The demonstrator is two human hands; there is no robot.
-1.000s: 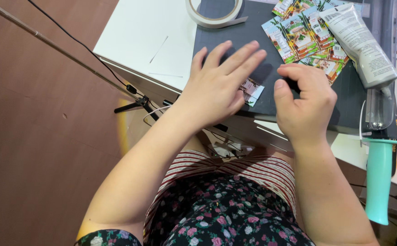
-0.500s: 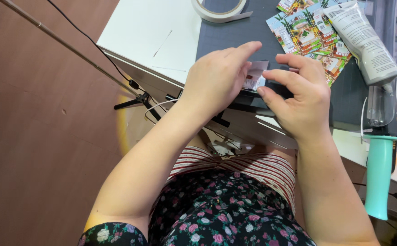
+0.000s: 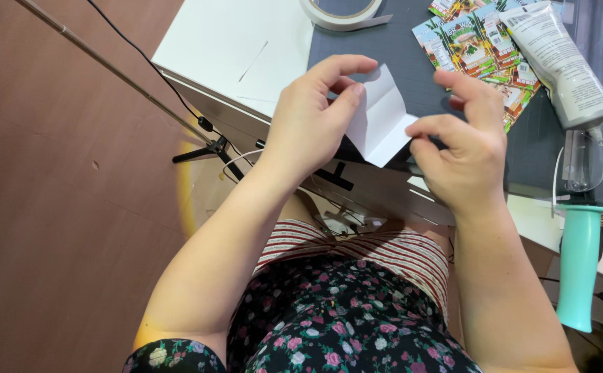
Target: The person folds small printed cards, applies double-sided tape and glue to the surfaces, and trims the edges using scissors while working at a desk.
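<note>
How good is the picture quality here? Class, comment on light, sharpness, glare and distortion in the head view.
Head view: light is soft and even, with only faint shadows under the left hand and right hand; the white paper piece between them is bright but keeps its crease; the hands are sharp, with no motion blur; a yellowish flare arc crosses the brown floor; the wide lens tilts the table edges.

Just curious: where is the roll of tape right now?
In the head view, the tape roll lies at the top edge, on the dark mat, beyond the left hand.
</note>
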